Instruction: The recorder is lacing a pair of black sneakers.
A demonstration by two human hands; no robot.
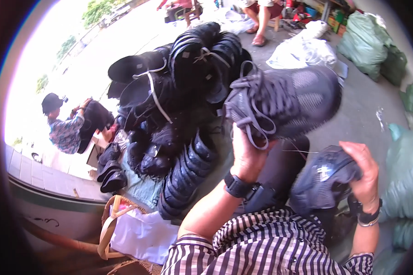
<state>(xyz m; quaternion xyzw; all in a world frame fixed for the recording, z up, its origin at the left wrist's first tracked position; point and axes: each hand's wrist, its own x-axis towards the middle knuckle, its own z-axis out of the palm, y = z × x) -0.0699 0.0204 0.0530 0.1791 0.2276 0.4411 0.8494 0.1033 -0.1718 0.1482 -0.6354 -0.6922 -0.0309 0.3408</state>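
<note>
My left hand (250, 156) grips a dark grey lace-up sneaker (314, 98) from below and lifts it up in front of me. Its grey laces hang in loops over my fingers, and the toe points right. Lower and to the right, my right hand (365, 172) closes on the edge of a dark mesh shoe upper (323, 176) with a small pale mark on it. This upper is a little blurred. A thin pale thread (300, 151) stretches between the two hands; where its ends go, I cannot make out.
Stacked black shoe uppers (188, 64), some tied with white strips, pile up ahead. A nested row of uppers (188, 169) lies nearer. A wicker basket (106, 229) with a white bag stands left, green sacks (406, 169) right. Another person (64, 126) sits far left.
</note>
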